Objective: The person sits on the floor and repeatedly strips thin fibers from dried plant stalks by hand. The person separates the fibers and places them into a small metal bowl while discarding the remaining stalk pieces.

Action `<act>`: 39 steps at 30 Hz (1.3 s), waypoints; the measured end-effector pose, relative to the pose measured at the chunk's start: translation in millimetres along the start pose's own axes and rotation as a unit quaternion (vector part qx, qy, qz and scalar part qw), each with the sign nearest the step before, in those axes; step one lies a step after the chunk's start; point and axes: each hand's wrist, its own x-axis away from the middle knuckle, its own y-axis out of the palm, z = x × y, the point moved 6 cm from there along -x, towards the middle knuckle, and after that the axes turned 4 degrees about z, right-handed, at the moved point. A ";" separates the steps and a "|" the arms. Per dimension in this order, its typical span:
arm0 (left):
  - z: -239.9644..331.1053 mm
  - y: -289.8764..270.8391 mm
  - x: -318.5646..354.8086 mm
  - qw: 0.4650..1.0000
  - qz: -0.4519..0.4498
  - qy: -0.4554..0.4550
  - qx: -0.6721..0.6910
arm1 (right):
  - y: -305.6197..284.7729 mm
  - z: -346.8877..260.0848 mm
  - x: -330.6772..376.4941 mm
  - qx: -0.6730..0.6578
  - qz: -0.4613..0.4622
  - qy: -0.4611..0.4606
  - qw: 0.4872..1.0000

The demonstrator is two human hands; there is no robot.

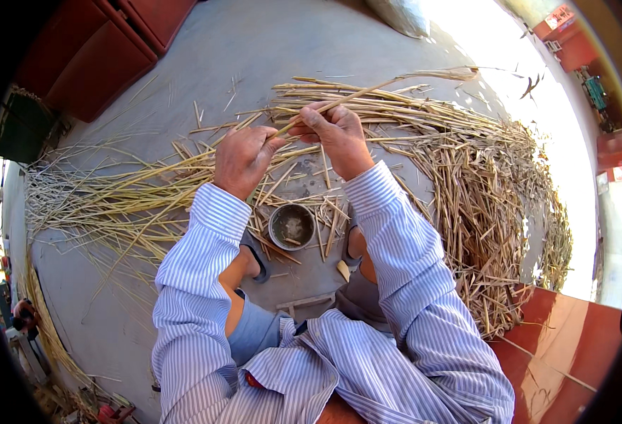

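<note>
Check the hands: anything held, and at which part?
Both hands grip one long straw stalk at its near end: right hand pinches it just above the left hand; the rest runs up-right, free.

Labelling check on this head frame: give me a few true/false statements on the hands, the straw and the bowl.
1. Both hands hold the same long straw stalk. True: the left hand and the right hand each have a grip on it.
2. The round bowl sits on the red wooden surface. False: it stands on the grey concrete floor, between the person's feet.
3. The biggest straw heap lies to the person's right. True.
4. The person's arms are bare. False: both are in blue-and-white striped sleeves.
5. The held stalk lies flat on the floor. False: it is lifted, slanting up to the right.
</note>
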 end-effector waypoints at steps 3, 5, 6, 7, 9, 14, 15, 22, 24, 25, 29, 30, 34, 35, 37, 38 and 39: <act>-14.7 -4.2 -5.3 0.993 -0.041 -0.106 0.038 | -9.6 -10.6 -1.6 -0.005 0.031 0.002 0.999; -28.1 -12.9 -2.1 0.991 -0.042 -0.123 0.025 | -27.7 -22.4 -7.0 -0.032 0.060 -0.018 0.998; -36.5 -15.7 1.0 0.990 -0.048 -0.133 0.022 | -45.8 -26.4 -11.7 -0.037 0.088 -0.029 0.995; -44.2 -19.0 5.2 0.988 -0.055 -0.146 0.016 | -60.7 -31.4 -14.0 -0.044 0.115 -0.038 0.992; -52.1 -26.3 11.9 0.987 -0.058 -0.148 0.016 | -75.5 -30.4 -15.4 -0.054 0.125 -0.026 0.990; -51.9 -38.2 14.7 0.994 -0.060 -0.091 -0.026 | -81.1 -29.2 -11.0 0.045 0.119 0.036 0.991; -51.7 -37.3 14.7 0.994 -0.062 -0.087 -0.026 | -82.9 -30.1 -9.0 0.082 0.100 0.053 0.990; -50.9 -27.4 19.9 0.982 -0.106 -0.150 0.039 | -93.3 -37.6 7.3 0.218 0.038 0.134 0.966; -51.1 -24.8 18.6 0.984 -0.094 -0.145 0.037 | -99.4 -37.1 5.8 0.242 0.045 0.131 0.960; -51.9 -22.9 18.2 0.984 -0.094 -0.146 0.041 | -101.0 -34.7 7.3 0.254 0.047 0.132 0.957; -50.2 -19.1 14.4 0.987 -0.093 -0.124 0.045 | -117.2 -46.8 8.0 0.214 0.159 0.052 0.963; -47.8 -20.7 14.4 0.989 -0.093 -0.106 0.039 | -124.3 -43.3 6.2 0.209 0.168 0.069 0.961; -41.1 -12.4 16.8 0.988 -0.108 -0.086 0.063 | -125.4 -41.3 9.3 0.227 0.203 0.108 0.946; -38.1 -10.7 17.3 0.990 -0.107 -0.069 0.065 | -125.9 -37.9 7.8 0.220 0.195 0.108 0.950; -35.9 -8.9 19.9 0.988 -0.128 -0.069 0.061 | -127.8 -31.2 1.9 0.208 0.178 0.108 0.956; -36.1 -8.3 20.7 0.988 -0.128 -0.062 0.053 | -126.7 -30.9 0.5 0.202 0.179 0.097 0.958; -36.9 -7.6 21.6 0.989 -0.127 -0.055 0.046 | -126.2 -30.6 1.3 0.212 0.180 0.102 0.955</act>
